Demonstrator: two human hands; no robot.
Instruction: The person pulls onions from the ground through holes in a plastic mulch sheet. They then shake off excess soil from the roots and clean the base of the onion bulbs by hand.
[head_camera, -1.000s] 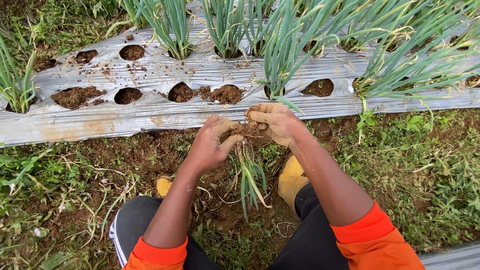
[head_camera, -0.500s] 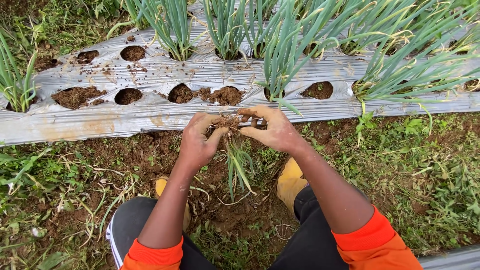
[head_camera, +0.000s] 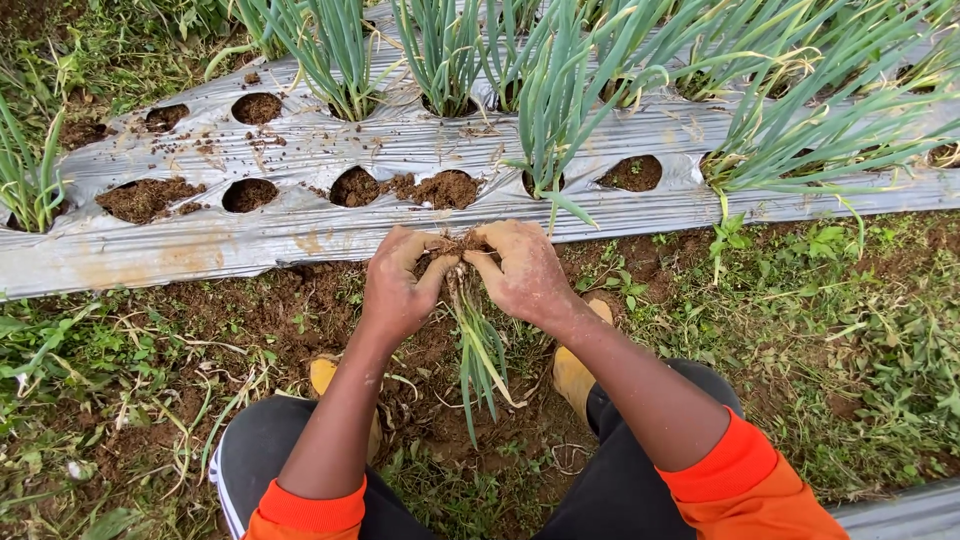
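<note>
Both hands have drawn closer together since a second ago, and the right hand (head_camera: 527, 272) has slid down and inward so that its fingers now meet those of the left hand (head_camera: 397, 285) over the root end of the seedling bunch (head_camera: 478, 345). Each hand is curled and pinching the soil-caked roots (head_camera: 455, 247) from its own side, the thumbs pressed in toward one another. Green leaves of the bunch hang straight down from the hands toward the bare soil between the knees, straighter than before. Just beyond the hands lies the silver plastic sheet (head_camera: 300, 235), cut with round planting holes. Directly above the hands, the hole (head_camera: 355, 187) holds only brown earth, with a loose soil heap (head_camera: 448, 188) spilled on the sheet beside it; the holes (head_camera: 148, 198) farther left along the sheet also hold bare earth. Holes in the far row of the sheet carry tall green onion plants (head_camera: 545, 95). Near the right wrist, a yellow boot (head_camera: 577, 372) shows, more hidden by the forearm than before.
</note>
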